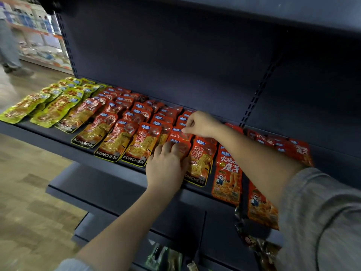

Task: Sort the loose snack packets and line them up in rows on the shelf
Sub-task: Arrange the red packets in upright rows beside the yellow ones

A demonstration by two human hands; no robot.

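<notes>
Rows of snack packets lie flat on a dark blue shelf (58,133): yellow-green packets (46,106) at the left, then red-orange KONCHEW packets (115,137) in overlapping rows. My left hand (166,169) lies flat with spread fingers on the front red-orange packet (182,148) of one row. My right hand (201,124) reaches over and pinches the top edge of a red packet (180,135) just behind it. Orange packets with a cartoon figure (227,177) lie to the right, under my right forearm.
More red packets (283,147) lie loose at the far right of the shelf. One orange packet (261,210) hangs over the front edge. Lower shelves (109,190) jut out below, with several dark packets (166,257). A person's legs (8,45) stand in the aisle at the left.
</notes>
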